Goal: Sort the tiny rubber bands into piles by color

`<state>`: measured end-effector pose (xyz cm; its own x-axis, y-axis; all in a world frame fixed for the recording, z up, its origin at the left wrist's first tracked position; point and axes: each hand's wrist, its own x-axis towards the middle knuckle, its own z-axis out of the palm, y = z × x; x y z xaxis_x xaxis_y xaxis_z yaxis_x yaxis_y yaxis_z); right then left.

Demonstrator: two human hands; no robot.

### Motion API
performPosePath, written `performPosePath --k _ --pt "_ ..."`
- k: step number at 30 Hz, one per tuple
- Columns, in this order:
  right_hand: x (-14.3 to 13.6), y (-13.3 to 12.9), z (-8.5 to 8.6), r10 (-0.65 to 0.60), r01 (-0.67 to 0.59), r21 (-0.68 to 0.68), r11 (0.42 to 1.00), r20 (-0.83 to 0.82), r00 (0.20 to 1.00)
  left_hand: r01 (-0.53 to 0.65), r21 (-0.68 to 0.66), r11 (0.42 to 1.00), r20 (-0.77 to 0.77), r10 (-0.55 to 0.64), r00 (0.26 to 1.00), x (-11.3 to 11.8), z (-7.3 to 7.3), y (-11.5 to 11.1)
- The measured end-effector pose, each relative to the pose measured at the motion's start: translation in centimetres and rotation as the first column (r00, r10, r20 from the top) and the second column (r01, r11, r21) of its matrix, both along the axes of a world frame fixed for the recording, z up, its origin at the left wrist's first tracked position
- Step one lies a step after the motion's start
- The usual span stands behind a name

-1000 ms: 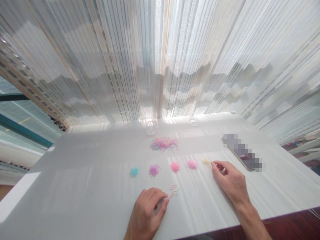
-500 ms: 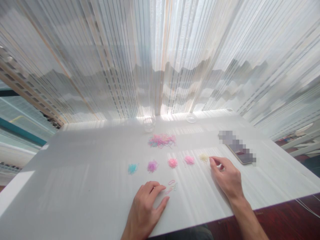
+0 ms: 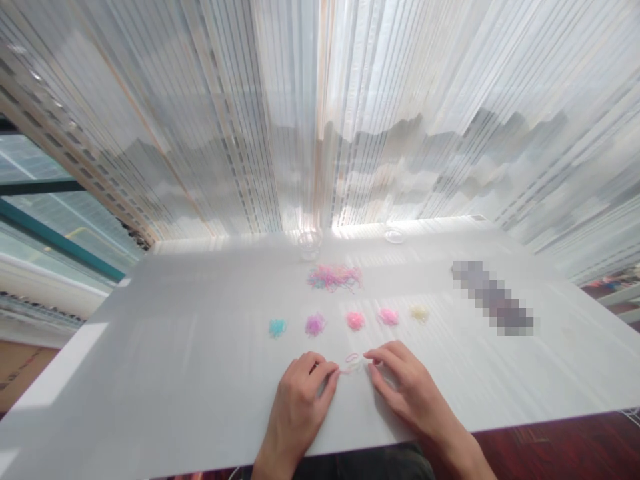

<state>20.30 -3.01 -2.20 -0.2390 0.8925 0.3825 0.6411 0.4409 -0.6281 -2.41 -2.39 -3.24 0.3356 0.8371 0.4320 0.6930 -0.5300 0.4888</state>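
Note:
My left hand [image 3: 303, 397] rests near the table's front edge, with thumb and forefinger pinched on the end of a pink rubber band [image 3: 345, 372]. Just beyond those fingertips lie a pink looped band [image 3: 353, 357] and a pale greenish band [image 3: 355, 367]. To their right, my right hand [image 3: 410, 387] has thumb and forefinger apart, with nothing visible between them. Small sorted piles form a row farther back: teal [image 3: 277, 327], purple [image 3: 315, 325], coral [image 3: 355, 321], pink [image 3: 388, 316] and pale yellow [image 3: 419, 313] bands.
Behind the row, a mixed heap of bands [image 3: 334, 277] lies on the white table [image 3: 190, 347]. A clear container [image 3: 310, 247] and a clear round lid [image 3: 395, 236] are at the back, by the curtain [image 3: 280, 133]. A blurred-out phone [image 3: 493, 298] lies at the right.
My right hand has moved left from the pale yellow pile to the loose bands. My left thumb and forefinger have closed on a pink band. The view has shifted slightly.

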Motion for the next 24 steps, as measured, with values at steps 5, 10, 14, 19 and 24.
performPosePath --k 5,10,14,19,24 --pt "-0.5 0.2 -0.1 0.045 -0.045 -0.025 0.999 0.033 0.998 -0.004 0.017 1.0 -0.002 0.004 1.0 0.0 0.2 0.1" --pt "-1.6 0.3 0.0 0.069 -0.069 0.009 0.998 0.008 0.998 0.018 0.019 1.0 0.007 -0.018 1.0 -0.1 0.3 0.2" --pt "-2.5 0.4 -0.3 0.047 -0.048 0.038 0.998 0.029 0.998 0.023 -0.006 1.0 0.0 -0.023 1.0 -0.1 0.5 0.2" --pt "-2.6 0.5 -0.6 0.052 -0.055 0.048 0.997 0.068 0.996 0.022 -0.004 1.0 -0.008 -0.022 1.0 -0.1 0.4 0.2" --pt "-2.5 0.5 -0.6 0.07 -0.073 0.028 0.997 0.097 0.993 0.023 -0.013 1.0 -0.001 -0.023 1.0 -0.2 0.2 0.1"
